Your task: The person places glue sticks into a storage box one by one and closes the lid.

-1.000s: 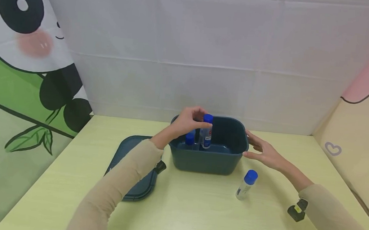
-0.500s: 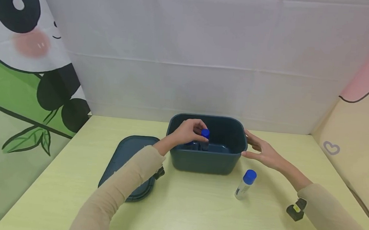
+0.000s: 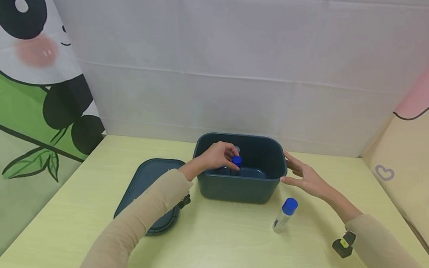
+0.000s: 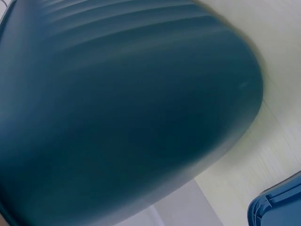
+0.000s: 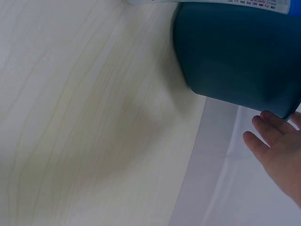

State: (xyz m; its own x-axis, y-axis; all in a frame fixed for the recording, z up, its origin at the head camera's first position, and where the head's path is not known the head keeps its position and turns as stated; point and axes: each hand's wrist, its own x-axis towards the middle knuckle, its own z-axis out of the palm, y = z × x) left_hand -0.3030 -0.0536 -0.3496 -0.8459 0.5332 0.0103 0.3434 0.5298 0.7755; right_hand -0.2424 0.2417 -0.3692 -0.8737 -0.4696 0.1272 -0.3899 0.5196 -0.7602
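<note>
Inside the dark teal bin (image 3: pixel 238 189), toward its left half, my left hand (image 3: pixel 216 155) pinches a glue stick by its blue cap (image 3: pixel 236 161); the stick's lower part is hidden behind the bin's front wall and my fingers. My right hand (image 3: pixel 307 179) rests against the bin's right rim with extended fingers, as the right wrist view also shows at the bin edge (image 5: pixel 235 56). A second glue stick (image 3: pixel 284 215), clear with a blue cap, stands on the table in front of the bin's right corner. The left wrist view holds mostly the bin's outer wall (image 4: pixel 141 103).
A dark teal lid (image 3: pixel 150 175) lies left of the bin, partly under my left forearm. Behind the bin rises a white cloth backdrop (image 3: pixel 242 69). The pale wooden table (image 3: pixel 221 244) stretches in front. Printed cloth panels flank both sides.
My left hand has lowered the glue stick deeper into the bin. The blue cap of another stick in the bin's left part is now hidden behind this hand. My right hand stays at the rim.
</note>
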